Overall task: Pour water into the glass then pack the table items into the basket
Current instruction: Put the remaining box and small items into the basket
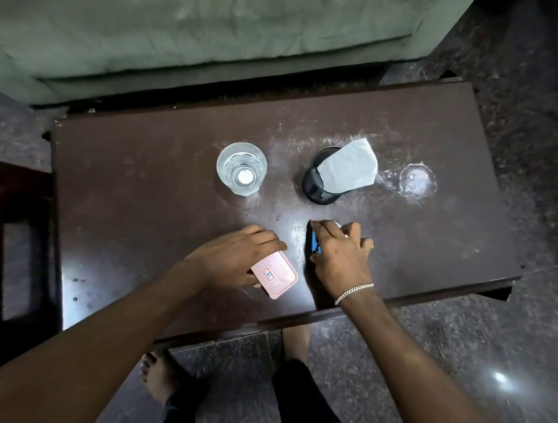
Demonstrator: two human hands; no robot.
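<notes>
1. My left hand (232, 258) grips the pink box (275, 275) at 6 o'clock on the table (135, 197). It looks like light, stiff plastic, so I'd pinch its long edges.
2. My right hand (341, 256) curls round a blue item (314, 242), mostly hidden.
3. The mesh basket (320, 189) stands at 1 o'clock and the filled glass (241, 168) at 11, probably fragile and slippery.

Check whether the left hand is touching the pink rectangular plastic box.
Touching. In the head view the left hand covers and grips the pink rectangular plastic box.
</notes>
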